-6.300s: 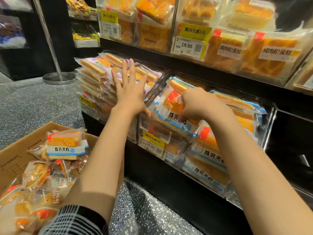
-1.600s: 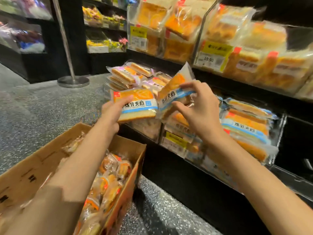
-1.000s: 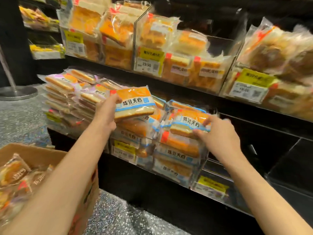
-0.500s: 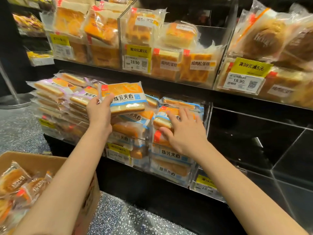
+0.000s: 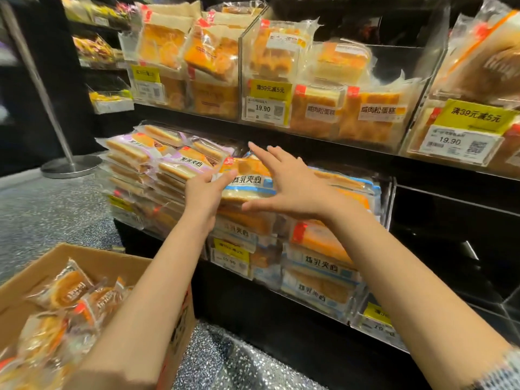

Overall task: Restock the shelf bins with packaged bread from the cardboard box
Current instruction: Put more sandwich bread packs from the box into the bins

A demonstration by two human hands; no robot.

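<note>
Both arms are up at the lower shelf. The left hand (image 5: 203, 196) grips the left end of a blue-banded bread pack (image 5: 247, 182), thumb on the front face near its orange corner, fingers tucked behind it. The pack sits tilted on top of the stack in the middle clear bin (image 5: 289, 243), just beside the purple-labelled packs (image 5: 157, 161) piled in the bin to the left. The right hand (image 5: 292, 187) is spread wide and released: fingers straight and fanned toward the shelf, thumb stretched out under the pack's lower edge. It lies in front of the pack's right end, and whether the palm actually touches the wrapper I cannot tell, since the hand is a little blurred.

Below the held pack, more blue-banded packs fill the bin in two columns, with a yellow price tag (image 5: 230, 256) on the bin's front wall. On the upper shelf, clear bins carry orange-topped cake packs (image 5: 368, 114) and a tag reading 19.90 (image 5: 266, 104).

Down at the lower left stands the open cardboard box (image 5: 112, 258), on the speckled floor (image 5: 53, 209), with wrapped round breads (image 5: 64, 288) heaped inside; the left forearm crosses over its right edge. A metal stand's round base (image 5: 70, 166) rests on the floor further back.
</note>
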